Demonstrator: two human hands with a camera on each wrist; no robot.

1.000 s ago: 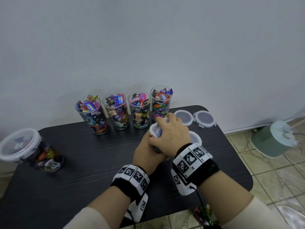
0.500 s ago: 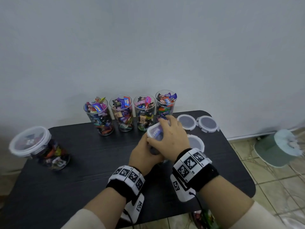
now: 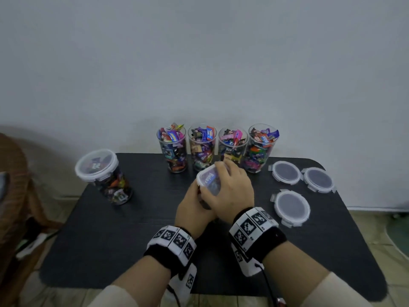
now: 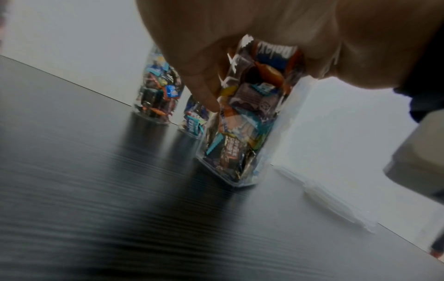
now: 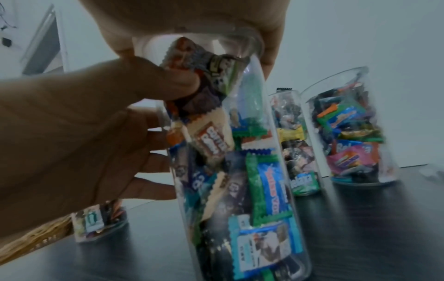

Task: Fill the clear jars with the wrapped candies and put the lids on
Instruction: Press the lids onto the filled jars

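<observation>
A clear jar [image 3: 209,181] full of wrapped candies stands at the table's middle with a white-rimmed lid on it. My left hand [image 3: 193,207] grips its side, fingers wrapped round the glass [image 5: 153,81]. From above, my right hand [image 3: 229,189] covers the lid, its fingers curled over the rim. The left wrist view shows the jar [image 4: 240,136] with its base at the table top. Several open jars [image 3: 201,149] heaped with candies line the back edge. At the far left stands another filled jar with its lid on [image 3: 106,178].
Three loose lids lie on the black table [image 3: 132,240] to the right: two at the back [image 3: 286,172] [image 3: 318,180] and one nearer [image 3: 291,207]. A wicker chair [image 3: 13,196] is off the left edge. The wall is close behind the jars.
Both hands, still on the jar, have carried it a little to the left, uncovering the near loose lid. The head view has also turned, so everything sits further right.
</observation>
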